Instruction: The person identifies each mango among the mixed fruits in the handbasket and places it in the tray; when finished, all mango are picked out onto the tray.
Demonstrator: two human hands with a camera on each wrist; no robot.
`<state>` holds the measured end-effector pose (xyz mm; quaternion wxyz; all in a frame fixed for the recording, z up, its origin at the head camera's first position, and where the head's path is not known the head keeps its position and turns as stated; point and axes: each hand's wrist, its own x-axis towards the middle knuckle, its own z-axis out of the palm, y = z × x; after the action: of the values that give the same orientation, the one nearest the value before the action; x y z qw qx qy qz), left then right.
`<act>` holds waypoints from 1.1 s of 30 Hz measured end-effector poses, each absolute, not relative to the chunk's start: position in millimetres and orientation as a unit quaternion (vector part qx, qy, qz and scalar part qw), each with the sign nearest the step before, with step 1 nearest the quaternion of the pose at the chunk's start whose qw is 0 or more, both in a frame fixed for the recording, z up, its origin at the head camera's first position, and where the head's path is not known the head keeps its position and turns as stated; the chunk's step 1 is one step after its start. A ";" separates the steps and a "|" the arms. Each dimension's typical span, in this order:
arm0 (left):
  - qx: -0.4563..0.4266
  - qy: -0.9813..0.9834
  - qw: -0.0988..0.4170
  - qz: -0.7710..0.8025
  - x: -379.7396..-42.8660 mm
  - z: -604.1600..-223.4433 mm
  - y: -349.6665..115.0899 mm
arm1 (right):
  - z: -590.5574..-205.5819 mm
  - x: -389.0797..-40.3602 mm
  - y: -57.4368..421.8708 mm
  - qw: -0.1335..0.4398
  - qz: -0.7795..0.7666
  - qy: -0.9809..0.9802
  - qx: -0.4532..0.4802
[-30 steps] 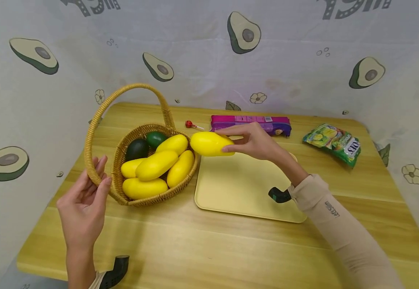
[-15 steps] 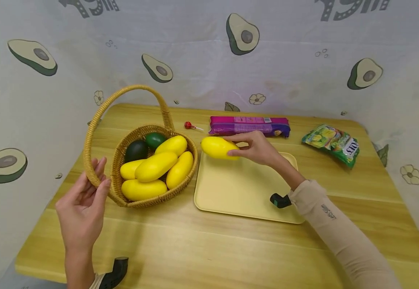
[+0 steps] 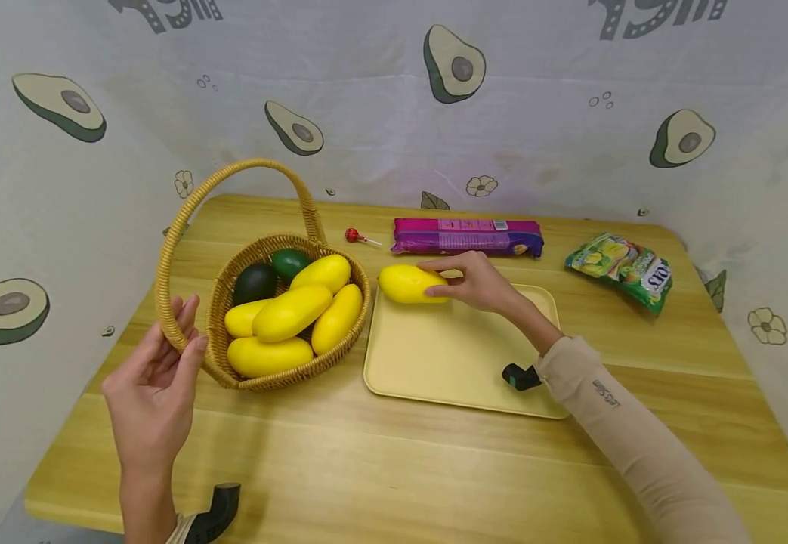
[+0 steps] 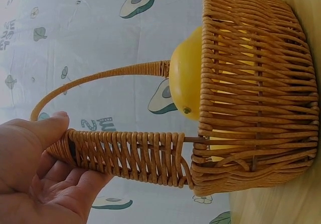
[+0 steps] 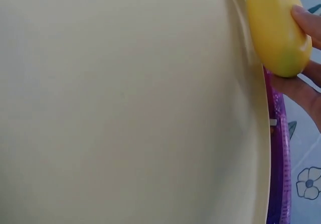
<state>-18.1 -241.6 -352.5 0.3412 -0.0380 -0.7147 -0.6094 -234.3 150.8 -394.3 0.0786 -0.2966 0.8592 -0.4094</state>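
Observation:
My right hand (image 3: pixel 478 283) grips a yellow mango (image 3: pixel 403 284) from its right end, thumb on the near side and fingers behind. The mango is over the far left corner of a pale yellow tray (image 3: pixel 461 355); the right wrist view shows the same mango (image 5: pixel 278 30) at the tray's edge. My left hand (image 3: pixel 156 393) holds the arched handle (image 3: pixel 179 227) of a wicker basket (image 3: pixel 292 375), thumb on one side of it in the left wrist view. Inside the basket lie several yellow mangoes (image 3: pixel 295 312) and two dark green avocados (image 3: pixel 255 285).
Behind the tray lies a purple and pink snack packet (image 3: pixel 468 237). A red lollipop (image 3: pixel 353 236) is between it and the basket. Farther right sits a green candy bag (image 3: pixel 621 270). The wooden table (image 3: pixel 394 468) meets a printed cloth backdrop (image 3: pixel 366 75).
My right hand has carried the mango rightward and down, from beside the basket's rim to the tray's far left corner. The left hand stays on the basket handle.

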 end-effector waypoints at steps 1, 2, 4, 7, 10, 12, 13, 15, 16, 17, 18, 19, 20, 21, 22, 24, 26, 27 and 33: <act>-0.042 -0.709 0.342 -0.616 -18.5 -352.9 -241.6 | -394.9 -234.4 150.2 0.079 -0.409 0.859 -0.297; -0.048 -0.701 0.342 -0.624 -18.9 -353.5 -241.7 | -395.6 -234.4 149.6 0.080 -0.409 0.859 -0.297; -0.056 -0.687 0.344 -0.637 -19.4 -354.5 -242.1 | -397.6 -234.9 148.1 0.082 -0.412 0.857 -0.298; -0.056 -0.680 0.345 -0.645 -18.8 -355.0 -242.8 | -400.6 -236.1 145.7 0.086 -0.418 0.852 -0.303; -0.052 -0.682 0.345 -0.643 -17.5 -353.9 -242.4 | -403.5 -237.1 144.9 0.085 -0.423 0.848 -0.308; -0.054 -0.685 0.344 -0.640 -17.2 -353.0 -241.5 | -404.5 -237.4 145.1 0.081 -0.423 0.848 -0.308; -0.053 -0.689 0.345 -0.635 -17.1 -352.5 -241.1 | -405.1 -237.8 145.4 0.080 -0.424 0.848 -0.308; -0.050 -0.702 0.344 -0.622 -16.9 -351.9 -240.5 | -406.3 -238.5 146.3 0.076 -0.421 0.849 -0.310; -0.051 -0.699 0.344 -0.625 -17.4 -352.1 -240.0 | -406.6 -238.9 146.7 0.074 -0.419 0.850 -0.310; -0.053 -0.696 0.344 -0.628 -17.9 -352.6 -240.0 | -406.8 -239.3 147.1 0.074 -0.419 0.850 -0.311; -0.055 -0.692 0.344 -0.632 -18.4 -353.4 -240.1 | -406.9 -239.7 147.3 0.075 -0.419 0.850 -0.311; -0.053 -0.693 0.343 -0.632 -18.1 -354.1 -240.4 | -407.2 -239.8 147.7 0.076 -0.420 0.849 -0.311; -0.054 -0.689 0.343 -0.636 -18.2 -355.2 -240.9 | -407.5 -240.0 148.1 0.078 -0.420 0.849 -0.312; -0.055 -0.684 0.343 -0.642 -18.2 -356.4 -241.4 | -408.1 -240.4 148.3 0.081 -0.422 0.847 -0.311; -0.054 -0.679 0.344 -0.646 -17.9 -356.8 -241.5 | -408.3 -240.4 148.0 0.083 -0.426 0.845 -0.312; -0.044 -0.690 0.346 -0.635 -16.2 -356.5 -242.0 | -409.1 -241.1 147.0 0.088 -0.431 0.841 -0.314; -0.032 -0.703 0.347 -0.620 -14.7 -355.0 -241.9 | -409.7 -241.9 146.0 0.090 -0.432 0.841 -0.315; -0.026 -0.712 0.346 -0.610 -14.0 -353.9 -241.6 | -409.6 -242.0 145.4 0.090 -0.432 0.840 -0.315; -0.041 -0.710 0.343 -0.614 -16.2 -352.6 -240.2 | -408.5 -240.2 146.2 0.095 -0.426 0.848 -0.300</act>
<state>-16.2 -240.2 -352.6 0.3432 -0.0407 -0.7098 -0.6138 -240.2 146.2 -408.5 0.0947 -0.3004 0.8482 -0.4258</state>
